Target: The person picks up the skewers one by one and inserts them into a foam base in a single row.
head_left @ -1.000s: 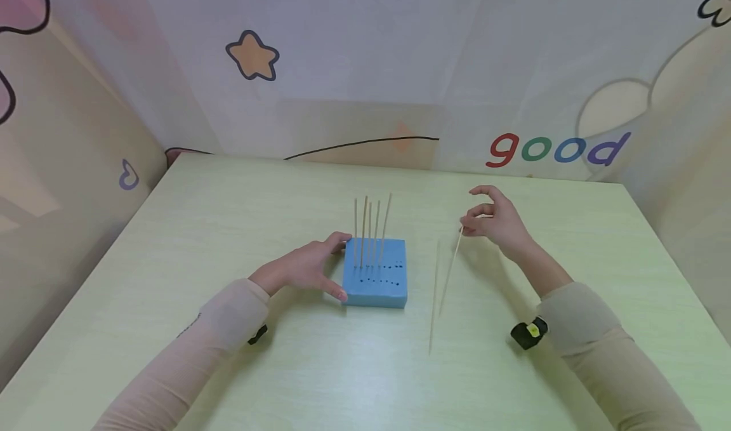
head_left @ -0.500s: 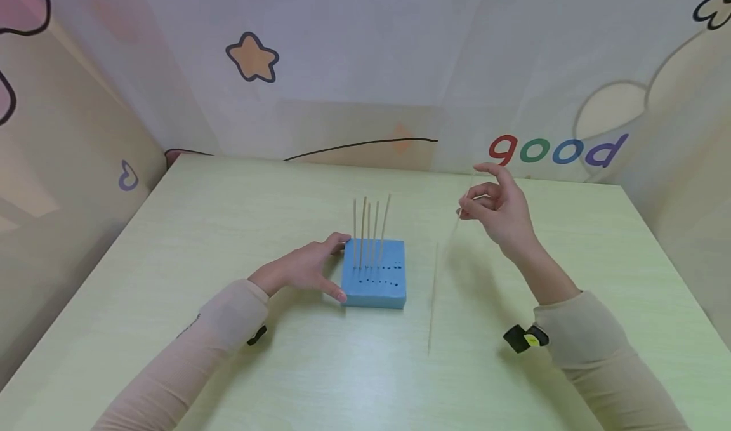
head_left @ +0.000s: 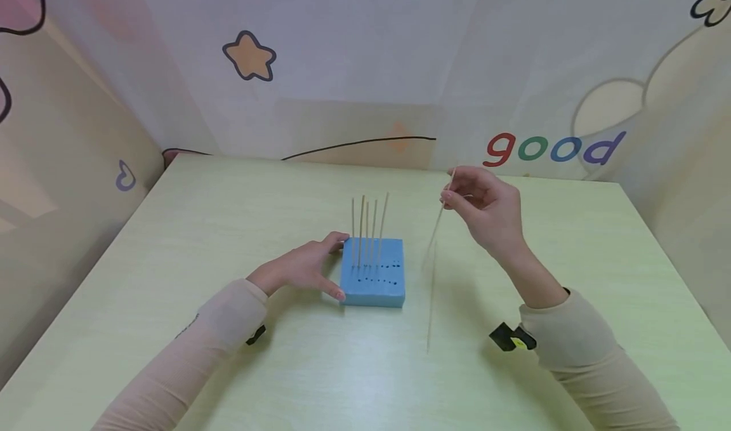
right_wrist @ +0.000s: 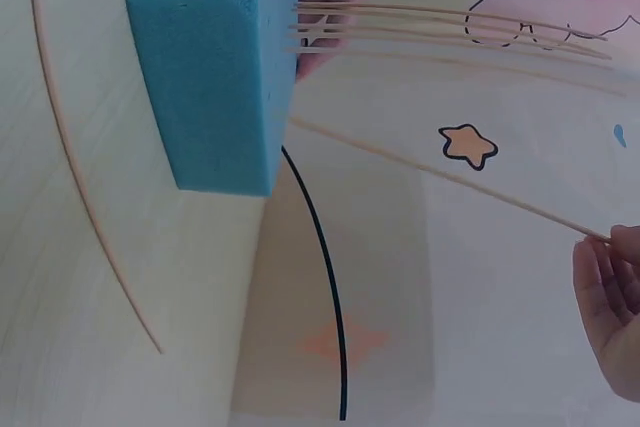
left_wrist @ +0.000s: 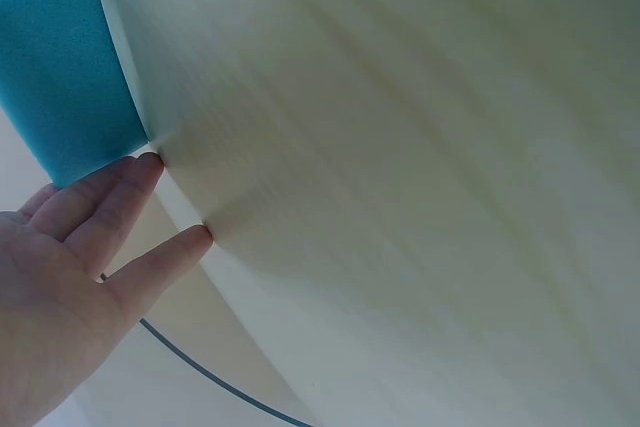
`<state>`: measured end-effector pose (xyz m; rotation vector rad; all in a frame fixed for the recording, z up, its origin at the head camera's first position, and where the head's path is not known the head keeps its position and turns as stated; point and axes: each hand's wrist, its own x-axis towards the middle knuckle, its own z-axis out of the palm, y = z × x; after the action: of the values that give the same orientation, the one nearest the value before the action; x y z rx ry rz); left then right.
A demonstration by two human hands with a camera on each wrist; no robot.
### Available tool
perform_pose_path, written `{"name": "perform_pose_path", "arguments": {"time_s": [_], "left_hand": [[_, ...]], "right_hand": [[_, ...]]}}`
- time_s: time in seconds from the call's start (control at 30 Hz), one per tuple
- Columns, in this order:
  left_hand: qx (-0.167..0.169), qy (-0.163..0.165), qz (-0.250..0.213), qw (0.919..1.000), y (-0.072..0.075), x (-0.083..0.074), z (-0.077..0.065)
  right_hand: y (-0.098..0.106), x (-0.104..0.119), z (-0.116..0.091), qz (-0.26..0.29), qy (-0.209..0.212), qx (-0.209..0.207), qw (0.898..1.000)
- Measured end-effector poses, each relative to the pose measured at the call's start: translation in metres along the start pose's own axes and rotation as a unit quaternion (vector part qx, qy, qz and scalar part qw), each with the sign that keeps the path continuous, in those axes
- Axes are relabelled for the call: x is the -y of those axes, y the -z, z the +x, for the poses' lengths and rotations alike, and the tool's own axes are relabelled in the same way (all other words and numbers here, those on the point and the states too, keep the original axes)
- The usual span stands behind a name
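Note:
A blue foam block [head_left: 374, 288] lies on the table with rows of small holes in its top. Several thin bamboo skewers [head_left: 367, 231] stand in its back row, towards the left. My left hand [head_left: 302, 266] holds the block's left side, thumb at the front corner and fingers at the back corner; the left wrist view shows those fingers [left_wrist: 100, 212] reaching the block's edge. Right of the block and above the table, my right hand [head_left: 488, 209] pinches another skewer [right_wrist: 440, 173] near its upper end. That skewer slants down to the left, its lower end blurred in the head view.
One loose skewer [head_left: 431, 304] lies on the pale table [head_left: 257, 380], just right of the block. A printed cloth backdrop [head_left: 354, 50] hangs behind the table's far edge. Small black wrist cameras [head_left: 513, 337] sit at both cuffs.
My right hand has lifted the skewer off the table, raised it, then moved it left and tipped its top further upright. My left hand and the block have stayed in place.

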<state>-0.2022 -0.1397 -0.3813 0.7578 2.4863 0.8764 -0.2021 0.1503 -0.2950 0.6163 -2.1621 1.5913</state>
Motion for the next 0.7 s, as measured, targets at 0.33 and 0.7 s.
{"name": "perform_pose_path", "arguments": {"time_s": [0.33, 0.7], "left_hand": [[-0.001, 0.004, -0.004, 1.0000, 0.000, 0.000, 0.000], [-0.001, 0.008, -0.008, 0.9999, 0.000, 0.000, 0.000]], "right_hand": [[-0.014, 0.011, -0.001, 0.049, 0.041, 0.004, 0.998], [-0.036, 0.015, 0.000, 0.083, 0.079, 0.019, 0.993]]}}
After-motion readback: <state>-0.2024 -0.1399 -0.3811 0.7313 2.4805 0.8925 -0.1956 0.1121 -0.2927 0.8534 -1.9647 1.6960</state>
